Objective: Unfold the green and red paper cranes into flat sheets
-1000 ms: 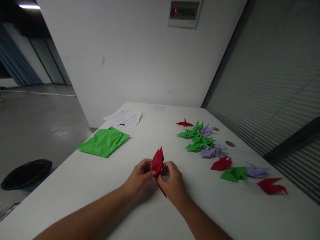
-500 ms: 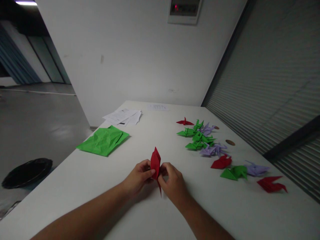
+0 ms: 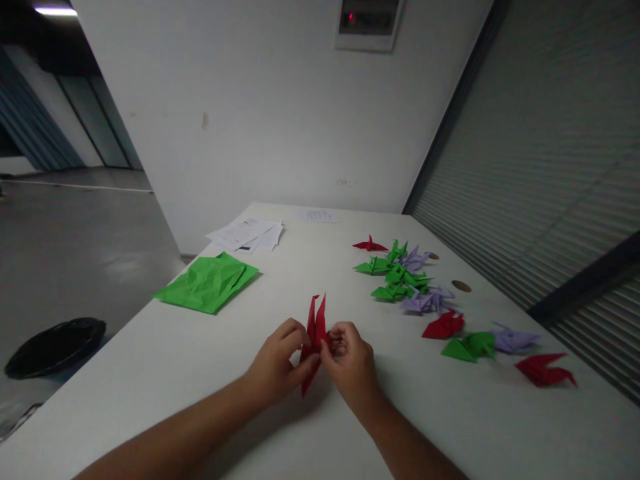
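Between my two hands is a red origami crane (image 3: 320, 323), partly folded out, with two narrow points standing up and another point hanging down toward me. My left hand (image 3: 283, 360) is closed on its left side, thumb pressed across the lower middle. My right hand (image 3: 350, 353) pinches its right side between thumb and fingers. Part of the crane's middle is hidden behind the thumbs. To the right lie finished paper cranes, among them a red crane (image 3: 444, 325), a green crane (image 3: 470, 345) and a purple crane (image 3: 515, 338).
A stack of green paper sheets (image 3: 207, 283) lies at the left on the white table (image 3: 280, 440), with printed papers (image 3: 247, 233) behind it. Several green cranes (image 3: 400, 273) cluster at the right, near a round table hole (image 3: 461, 286). A black-lined bin (image 3: 55, 347) stands on the floor at left.
The red crane has turned in my hands, so two separate upper points now show instead of one broad face. My left thumb has shifted lower and to the right on it.
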Demonstrator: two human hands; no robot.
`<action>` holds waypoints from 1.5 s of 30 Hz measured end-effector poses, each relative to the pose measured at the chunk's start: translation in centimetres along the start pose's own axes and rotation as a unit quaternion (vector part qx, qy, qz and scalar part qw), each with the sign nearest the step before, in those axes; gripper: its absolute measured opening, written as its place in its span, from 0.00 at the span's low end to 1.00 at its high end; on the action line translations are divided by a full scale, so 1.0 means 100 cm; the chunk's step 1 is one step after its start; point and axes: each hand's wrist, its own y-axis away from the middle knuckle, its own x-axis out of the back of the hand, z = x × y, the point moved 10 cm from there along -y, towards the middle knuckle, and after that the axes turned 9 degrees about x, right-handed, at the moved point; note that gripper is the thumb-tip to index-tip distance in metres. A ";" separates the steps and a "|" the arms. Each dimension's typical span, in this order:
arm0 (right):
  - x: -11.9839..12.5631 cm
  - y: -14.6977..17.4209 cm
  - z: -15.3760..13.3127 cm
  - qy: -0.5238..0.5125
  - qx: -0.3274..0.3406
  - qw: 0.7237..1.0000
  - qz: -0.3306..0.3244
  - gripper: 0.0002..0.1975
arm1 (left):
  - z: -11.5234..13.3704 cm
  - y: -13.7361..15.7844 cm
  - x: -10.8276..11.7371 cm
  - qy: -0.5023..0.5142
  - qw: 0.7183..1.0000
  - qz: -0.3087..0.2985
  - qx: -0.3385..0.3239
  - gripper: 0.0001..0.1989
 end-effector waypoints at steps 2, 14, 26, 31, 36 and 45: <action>-0.003 0.001 -0.002 -0.045 -0.008 0.999 -0.009 0.06 | 0.004 0.001 -0.005 -0.058 0.998 -0.017 -0.008 0.03; -0.015 0.005 0.000 -0.124 -0.003 0.991 -0.049 0.06 | 0.001 -0.001 -0.003 -0.175 0.983 0.005 -0.055 0.07; -0.019 0.008 0.003 -0.138 0.005 0.989 -0.050 0.08 | -0.002 0.004 -0.007 -0.255 0.961 0.036 -0.099 0.03; -0.023 0.009 0.004 -0.160 -0.010 0.985 -0.057 0.07 | -0.011 0.000 -0.006 -0.204 0.977 0.011 -0.059 0.09; -0.029 0.010 -0.007 -0.191 0.017 0.975 -0.115 0.04 | -0.041 -0.004 -0.009 -0.017 0.996 -0.021 0.084 0.10; -0.031 0.010 0.034 -0.356 -0.115 0.927 0.023 0.17 | -0.066 -0.001 -0.003 0.238 0.959 0.058 0.143 0.09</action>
